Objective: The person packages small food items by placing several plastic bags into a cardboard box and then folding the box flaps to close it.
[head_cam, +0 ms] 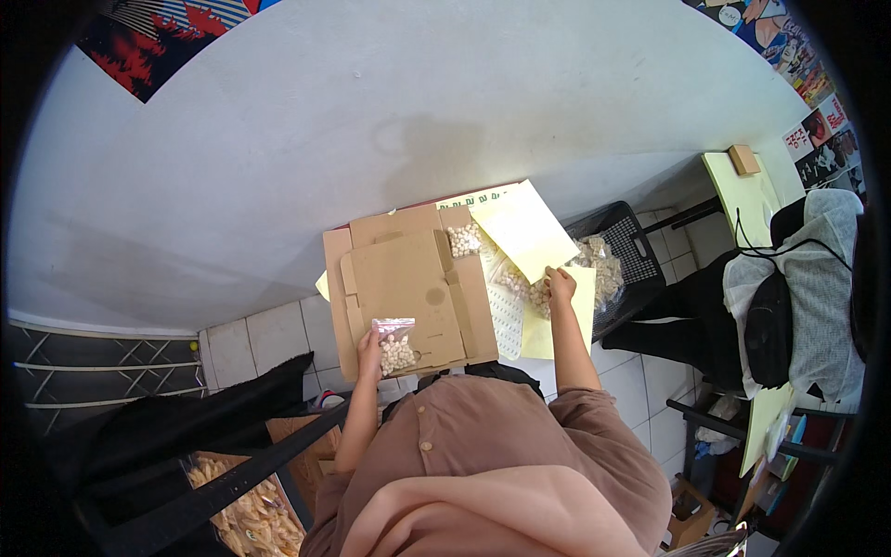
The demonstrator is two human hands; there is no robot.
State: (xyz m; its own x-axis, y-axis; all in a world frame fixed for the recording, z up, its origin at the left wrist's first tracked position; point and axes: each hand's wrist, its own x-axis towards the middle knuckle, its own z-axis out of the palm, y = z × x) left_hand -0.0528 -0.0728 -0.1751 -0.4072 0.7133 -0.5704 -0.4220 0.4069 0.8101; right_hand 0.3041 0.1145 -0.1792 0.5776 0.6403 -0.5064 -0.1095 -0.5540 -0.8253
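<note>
My left hand grips a clear zip bag of small pale round pieces, held over the near left part of a flattened cardboard box. In my right hand is the lower corner of a pale yellow paper sheet, tilted up over the right side of the work surface. Another yellow sheet lies beneath that hand. A second bag of pale pieces rests at the cardboard's upper right. More bagged pieces show partly under the raised sheet.
At the right, a black plastic basket stands near a bulging clear bag. A sheet with printed rows lies beside the cardboard. The white wall rises behind. Down left, a black bar crosses a box of bagged yellowish pieces.
</note>
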